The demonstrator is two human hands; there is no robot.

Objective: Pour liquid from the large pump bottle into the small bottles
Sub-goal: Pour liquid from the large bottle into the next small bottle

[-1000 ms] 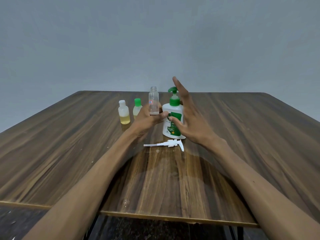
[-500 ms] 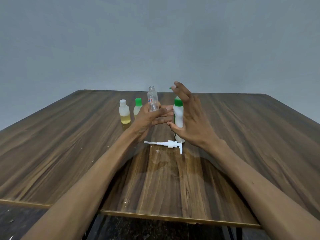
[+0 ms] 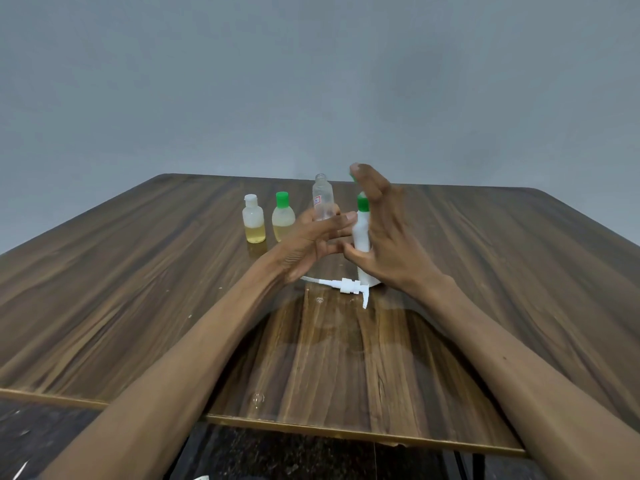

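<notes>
The large pump bottle [image 3: 361, 230], white with a green collar, stands upright at the table's middle, narrow side toward me. My right hand [image 3: 388, 244] wraps it from the right: the thumb presses low on its body and the fingers curl over the green pump head. My left hand [image 3: 308, 244] holds a clear, uncapped small bottle [image 3: 323, 200] upright just left of it, fingertips reaching toward the large bottle. Two small bottles with yellow liquid stand further left, one white-capped [image 3: 254, 223] and one green-capped [image 3: 283, 220].
A loose white pump with its dip tube [image 3: 346, 285] lies flat on the wooden table [image 3: 138, 306], just in front of the large bottle. Small droplets dot the wood near it. The table's front edge [image 3: 311, 427] runs under my forearms.
The large bottle has turned from label-forward to side-on. My right hand's fingers went from straight to curled over the pump head. My left hand, with the clear bottle, stretched its fingers toward the large bottle.
</notes>
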